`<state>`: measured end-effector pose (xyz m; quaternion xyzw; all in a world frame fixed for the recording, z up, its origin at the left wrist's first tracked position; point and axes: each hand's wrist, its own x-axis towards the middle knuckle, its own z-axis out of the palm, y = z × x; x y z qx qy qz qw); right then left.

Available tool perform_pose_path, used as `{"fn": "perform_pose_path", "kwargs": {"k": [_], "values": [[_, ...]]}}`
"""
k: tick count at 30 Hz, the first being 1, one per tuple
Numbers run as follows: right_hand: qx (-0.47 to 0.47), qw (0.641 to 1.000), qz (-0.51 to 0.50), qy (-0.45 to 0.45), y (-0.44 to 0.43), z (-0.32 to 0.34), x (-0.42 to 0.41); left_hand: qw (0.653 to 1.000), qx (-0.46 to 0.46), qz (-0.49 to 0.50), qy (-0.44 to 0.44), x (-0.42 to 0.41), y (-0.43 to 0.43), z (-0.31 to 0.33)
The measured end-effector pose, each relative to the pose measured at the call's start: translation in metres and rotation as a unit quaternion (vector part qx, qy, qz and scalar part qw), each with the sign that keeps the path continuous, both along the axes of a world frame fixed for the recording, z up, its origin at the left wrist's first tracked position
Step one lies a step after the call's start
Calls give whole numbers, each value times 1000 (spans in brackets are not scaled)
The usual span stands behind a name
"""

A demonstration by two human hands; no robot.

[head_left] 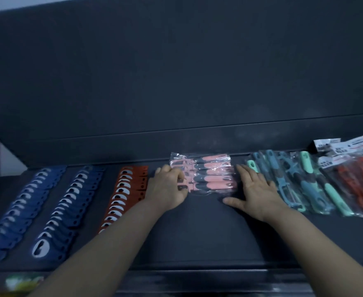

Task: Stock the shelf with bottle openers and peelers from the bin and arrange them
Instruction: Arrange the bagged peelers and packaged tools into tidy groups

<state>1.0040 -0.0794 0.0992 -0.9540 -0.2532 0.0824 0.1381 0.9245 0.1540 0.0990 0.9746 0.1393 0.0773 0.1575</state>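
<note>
Pink peelers (pixel 210 176): lying crosswise near the shelf (pixel 197 236) back edge, handles pointing right.
Left hand (pixel 167 187): pinching their left ends.
Right hand (pixel 255 194): fingers spreading flat, touching their right ends.

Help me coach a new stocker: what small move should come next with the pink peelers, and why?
Probably nudge both hands inward to square the pink peelers: the left hand grips their left ends, the right hand lies flat by their right ends, and the packs look slightly staggered between the orange openers and teal peelers.

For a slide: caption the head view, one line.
Left hand grips, right hand presses bagged pink peelers on the shelf.
</note>
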Motion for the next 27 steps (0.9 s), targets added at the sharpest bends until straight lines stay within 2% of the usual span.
{"fn": "perform_pose_path", "kwargs": {"k": [2,4,7,9,11,15,22,24,27], "values": [[108,994,-21,-1,-6,9,3,997,2,-14,-77,10,-19,9],[147,983,-69,-85,-17,19,11,991,-20,-54,-118,22,-46,22],[59,981,-128,-134,-43,28,23,994,-14,-96,-49,40,-93,37],[26,984,-135,-111,-65,26,30,992,7,-123,-9,51,-120,35],[31,988,-124,-87,-83,23,35,990,26,-131,37,58,-142,30],[21,994,-80,-70,-104,19,39,991,52,-85,90,68,-175,25],[44,997,-34,-47,-114,13,45,987,-96,29,126,75,-197,21],[58,996,-27,-60,-114,11,45,979,-142,63,131,75,-196,18],[95,990,20,-107,-110,12,46,975,-159,90,125,71,-191,20]]}}
